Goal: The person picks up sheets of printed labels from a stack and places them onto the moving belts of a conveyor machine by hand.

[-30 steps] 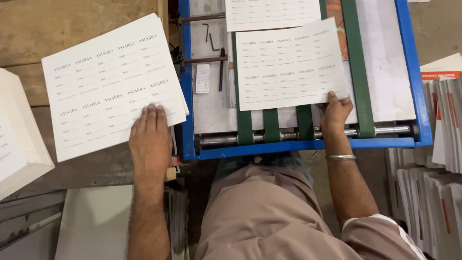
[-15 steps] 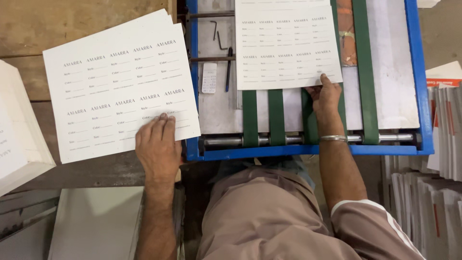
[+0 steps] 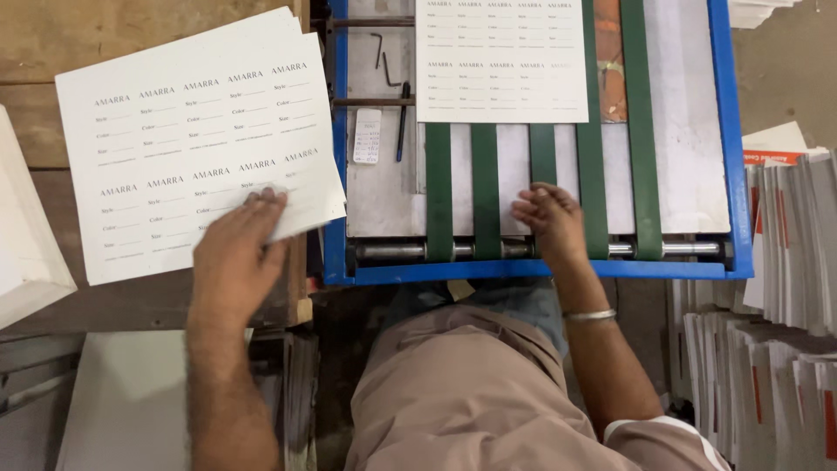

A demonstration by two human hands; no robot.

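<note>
My left hand (image 3: 234, 253) lies flat on the lower right corner of a stack of white printed label sheets (image 3: 183, 131) on a wooden table. My right hand (image 3: 551, 220) rests with bent fingers on the green belts (image 3: 438, 187) of a blue-framed feeder table (image 3: 523, 271), holding nothing. One white printed sheet (image 3: 501, 61) lies further up the belts, apart from my right hand. A metal bangle (image 3: 589, 315) circles my right wrist.
A hex key (image 3: 377, 48), a pen (image 3: 402, 118) and a small card (image 3: 367, 135) lie on the grey plate left of the belts. Stacks of printed paper (image 3: 767, 305) stand at the right. A white stack (image 3: 26, 244) sits at far left.
The sheet on the belts has travelled away from me, out from under my right hand. My left hand has slid right and up onto the stack's corner.
</note>
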